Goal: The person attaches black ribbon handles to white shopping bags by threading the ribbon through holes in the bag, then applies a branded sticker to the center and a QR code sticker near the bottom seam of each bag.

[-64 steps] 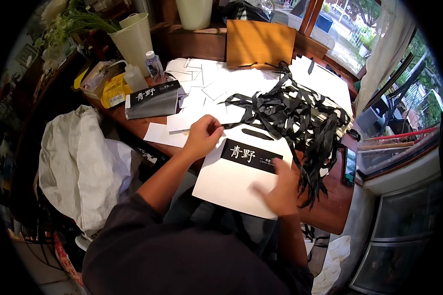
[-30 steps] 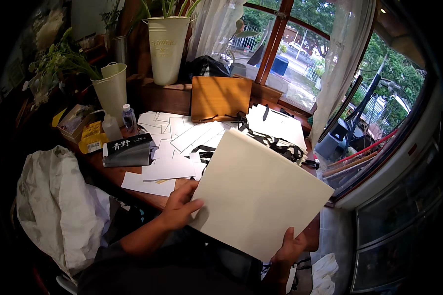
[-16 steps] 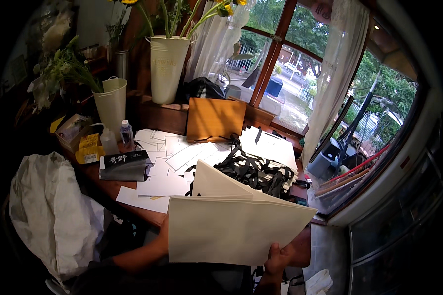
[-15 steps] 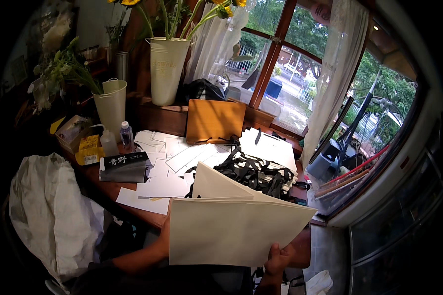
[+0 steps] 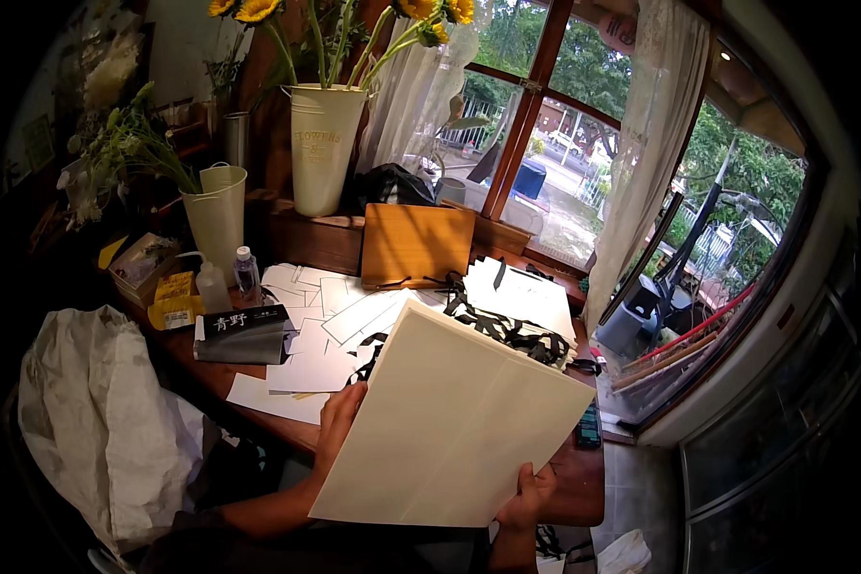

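Note:
A large flat cream paper bag is tilted up in front of me, with a faint crease running along its face. My left hand grips its left edge; the fingers go partly behind it. At the lower right edge, my right hand pinches the bag, thumb on the near face and the other fingers mostly hidden. Behind it, partly covered, lies a stack of cream bags with tangled black ribbon handles. Some black ribbon also shows just beyond my left hand.
White paper sheets spread over the wooden table. A black box, a clear bottle and a yellow packet stand at the left. A wooden board leans at the back, near a sunflower bucket. A phone lies at the right edge.
The bag's spread, folded panels have come together into one flat face. It has turned to a steeper slant, and my left hand now shows at its left edge.

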Demonstrator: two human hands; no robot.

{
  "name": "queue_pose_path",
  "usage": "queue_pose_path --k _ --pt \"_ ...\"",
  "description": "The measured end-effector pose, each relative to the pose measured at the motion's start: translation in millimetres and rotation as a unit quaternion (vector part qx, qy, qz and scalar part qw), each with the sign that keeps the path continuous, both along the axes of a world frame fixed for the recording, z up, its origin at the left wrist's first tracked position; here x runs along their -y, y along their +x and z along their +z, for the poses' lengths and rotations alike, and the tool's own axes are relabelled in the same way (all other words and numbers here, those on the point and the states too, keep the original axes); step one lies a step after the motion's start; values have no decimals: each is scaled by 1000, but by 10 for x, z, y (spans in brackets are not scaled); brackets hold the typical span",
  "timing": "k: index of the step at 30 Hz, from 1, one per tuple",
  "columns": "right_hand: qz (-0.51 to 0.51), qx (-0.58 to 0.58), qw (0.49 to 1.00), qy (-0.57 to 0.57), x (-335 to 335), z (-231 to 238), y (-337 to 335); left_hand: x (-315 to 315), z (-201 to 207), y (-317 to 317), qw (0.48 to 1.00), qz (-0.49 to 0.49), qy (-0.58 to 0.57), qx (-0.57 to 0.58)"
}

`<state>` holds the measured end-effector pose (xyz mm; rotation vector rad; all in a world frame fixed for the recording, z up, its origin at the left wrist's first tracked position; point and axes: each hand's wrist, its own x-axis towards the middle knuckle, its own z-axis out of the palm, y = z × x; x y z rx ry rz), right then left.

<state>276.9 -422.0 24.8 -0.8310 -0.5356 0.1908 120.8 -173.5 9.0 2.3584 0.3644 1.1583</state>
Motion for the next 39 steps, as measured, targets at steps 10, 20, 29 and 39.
queue_pose_path --k 10,20,29,39 --pt "-75 -14 991 -110 39 -165 126 133 681 -314 988 -43 -15 148" --pt "-34 -17 980 -193 198 -62 535 -284 796 -530 847 -353 -383 -105" --pt "51 -52 961 -265 48 139 536 -570 515 -171 803 -423 -231 -350" --pt "177 -61 955 -228 -354 60 665 -105 -788 245 353 -561 -723 195"
